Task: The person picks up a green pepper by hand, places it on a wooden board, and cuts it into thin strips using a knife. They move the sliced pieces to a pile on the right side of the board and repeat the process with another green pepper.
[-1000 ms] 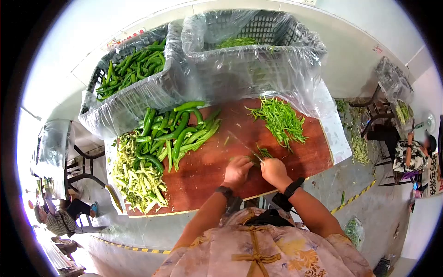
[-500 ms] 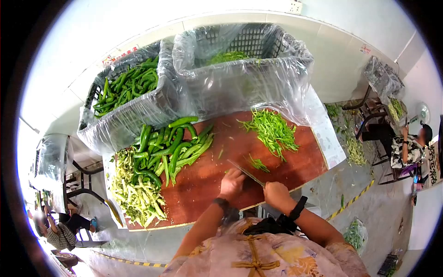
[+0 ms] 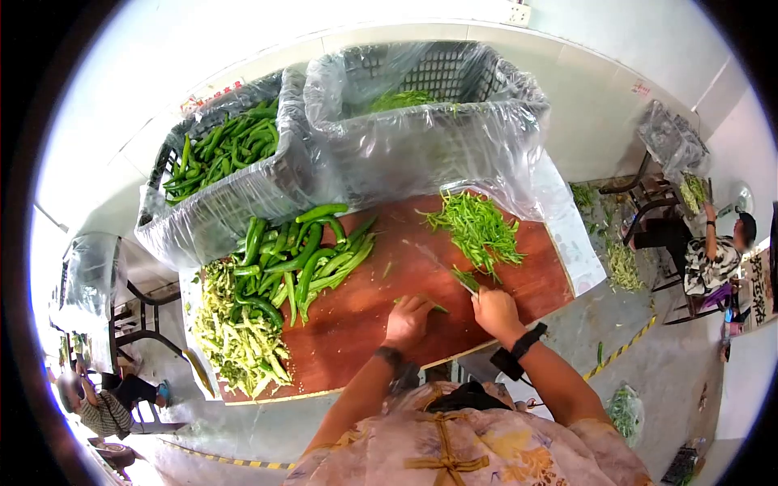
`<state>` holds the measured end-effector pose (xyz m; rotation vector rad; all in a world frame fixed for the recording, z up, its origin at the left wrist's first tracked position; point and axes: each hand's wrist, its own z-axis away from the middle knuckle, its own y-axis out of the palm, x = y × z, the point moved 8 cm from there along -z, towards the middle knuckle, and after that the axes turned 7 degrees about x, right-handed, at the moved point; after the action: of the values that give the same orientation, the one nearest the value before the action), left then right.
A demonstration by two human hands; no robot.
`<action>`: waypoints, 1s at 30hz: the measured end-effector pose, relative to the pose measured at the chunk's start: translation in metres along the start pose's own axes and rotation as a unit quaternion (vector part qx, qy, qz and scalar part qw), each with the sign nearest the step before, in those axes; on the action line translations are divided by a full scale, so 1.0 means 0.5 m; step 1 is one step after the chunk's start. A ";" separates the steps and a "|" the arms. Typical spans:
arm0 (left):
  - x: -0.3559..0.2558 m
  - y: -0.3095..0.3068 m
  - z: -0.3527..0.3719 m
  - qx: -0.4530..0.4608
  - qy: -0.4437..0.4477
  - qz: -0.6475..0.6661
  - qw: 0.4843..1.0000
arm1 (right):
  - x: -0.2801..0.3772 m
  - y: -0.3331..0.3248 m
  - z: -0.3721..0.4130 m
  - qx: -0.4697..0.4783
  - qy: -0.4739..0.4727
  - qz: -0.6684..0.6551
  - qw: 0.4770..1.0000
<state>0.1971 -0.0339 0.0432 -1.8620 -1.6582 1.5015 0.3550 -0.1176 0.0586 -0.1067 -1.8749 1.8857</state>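
My right hand (image 3: 496, 314) is wrapped around the handle of a knife (image 3: 465, 280), whose blade points up and left over the board, partly blurred. Close to the blade lies a little clump of green shreds. Fingers of my left hand (image 3: 407, 321) are closed and pressed down on a strip of green pepper (image 3: 438, 308); its tip sticks out to the right and the rest is hidden. Beyond the knife sits a heap of shredded green pepper (image 3: 478, 233). To the left lie whole and halved green peppers (image 3: 304, 261) beside a pile of pale pepper cores (image 3: 239, 344).
The reddish-brown board (image 3: 348, 340) bears all this. Behind it stand two plastic-lined crates: one of whole peppers (image 3: 231, 150), one (image 3: 429, 134) with some shreds. A seated person (image 3: 709, 259) is at the right, another (image 3: 101, 405) at the left.
My right hand and the knife have moved up and right, away from my left hand. The small clump of shreds sits slightly closer to the heap. My left hand stays nearly in place.
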 end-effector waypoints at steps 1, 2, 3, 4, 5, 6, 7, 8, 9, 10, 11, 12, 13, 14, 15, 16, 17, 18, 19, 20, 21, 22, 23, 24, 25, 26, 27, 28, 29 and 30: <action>0.000 0.002 -0.001 -0.001 0.004 0.001 1.000 | 0.004 -0.003 0.023 0.020 -0.004 0.004 1.000; 0.002 0.004 0.000 -0.003 0.002 0.003 1.000 | 0.008 -0.003 0.047 0.040 -0.007 0.008 0.999; 0.004 0.006 0.003 -0.003 0.001 0.004 1.000 | 0.010 -0.008 0.074 0.037 -0.005 0.008 0.999; 0.007 0.008 0.007 -0.003 0.004 0.004 1.000 | 0.006 -0.006 0.100 0.054 0.010 -0.007 0.998; 0.009 0.011 0.008 -0.002 0.007 -0.016 1.000 | -0.002 -0.003 0.114 0.070 0.025 -0.021 0.997; 0.008 0.013 0.008 -0.001 0.010 -0.036 0.999 | -0.014 0.000 0.118 0.067 0.026 -0.020 0.997; 0.004 0.012 0.008 -0.002 0.013 -0.036 0.999 | -0.029 0.007 0.118 0.056 0.024 -0.019 0.998; 0.003 0.011 0.006 -0.002 0.006 -0.031 0.999 | -0.044 0.015 0.114 0.045 0.021 -0.018 0.999; 0.004 0.010 0.004 -0.002 0.000 -0.027 1.000 | -0.062 0.026 0.096 0.042 0.022 -0.018 0.999; 0.003 0.011 0.004 -0.001 0.003 -0.027 1.000 | -0.085 0.024 0.068 0.020 0.051 0.009 0.998; 0.004 0.012 0.004 -0.001 0.005 -0.023 1.000 | -0.107 0.022 0.050 -0.003 0.079 0.036 0.996; 0.004 0.009 0.003 -0.002 0.008 -0.019 1.000 | -0.104 0.009 0.040 -0.005 0.080 0.033 0.996; 0.002 0.006 0.003 -0.001 0.011 -0.021 1.000 | -0.100 -0.010 0.034 -0.026 0.080 0.024 0.996; 0.003 0.006 0.002 0.007 0.007 -0.019 1.000 | -0.095 -0.029 0.035 -0.046 0.080 0.016 0.996; 0.000 0.007 0.001 0.015 0.004 -0.015 1.000 | -0.091 -0.027 0.043 -0.018 0.088 0.017 0.996; -0.005 0.006 0.000 0.015 0.007 -0.014 1.000 | -0.081 -0.035 0.061 -0.020 0.090 0.018 0.996; -0.004 0.006 0.000 0.021 -0.004 -0.013 1.000 | -0.062 -0.037 0.080 -0.006 0.070 0.001 0.998; -0.002 0.006 0.002 0.026 -0.016 -0.012 0.999 | -0.047 -0.029 0.098 0.010 0.048 -0.016 0.999; 0.003 0.010 0.006 0.024 -0.018 -0.014 0.999 | -0.044 -0.020 0.115 0.008 0.028 -0.044 0.999; 0.006 0.013 0.007 0.017 -0.007 -0.019 1.000 | -0.043 -0.010 0.123 0.007 0.025 -0.044 0.999; 0.006 0.012 0.006 0.010 0.003 -0.024 1.000 | -0.046 -0.002 0.128 0.011 0.041 -0.060 0.997; 0.008 0.012 0.006 0.008 0.003 -0.026 1.000 | -0.052 0.005 0.130 0.016 0.057 -0.076 0.995; 0.009 0.014 0.007 0.011 0.005 -0.020 1.000 | -0.055 0.009 0.130 0.017 0.057 -0.077 0.995; 0.006 0.014 0.007 0.016 0.006 -0.014 1.000 | -0.058 0.010 0.130 0.018 0.057 -0.078 0.995; 0.004 0.013 0.007 0.017 0.006 -0.015 1.000 | -0.059 0.007 0.128 0.004 0.049 -0.082 0.995; 0.003 0.012 0.006 0.016 0.004 -0.007 1.000 | -0.059 0.004 0.126 -0.011 0.040 -0.085 0.996; 0.004 0.013 0.005 0.015 0.003 0.000 1.000 | -0.058 0.002 0.125 -0.011 0.039 -0.086 0.995; 0.005 0.013 0.005 0.014 0.003 -0.001 1.000 | -0.061 0.003 0.124 -0.002 0.050 -0.097 0.994; 0.007 0.012 0.004 0.012 0.004 0.002 1.000 | -0.063 0.004 0.123 0.008 0.060 -0.108 0.992; 0.008 0.013 0.007 0.011 0.003 0.006 1.000 | -0.061 0.006 0.125 0.010 0.058 -0.109 0.992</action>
<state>0.1973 -0.0344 0.0351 -1.8672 -1.6243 1.5120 0.3572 -0.1865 0.0510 -0.0039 -1.7157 1.7131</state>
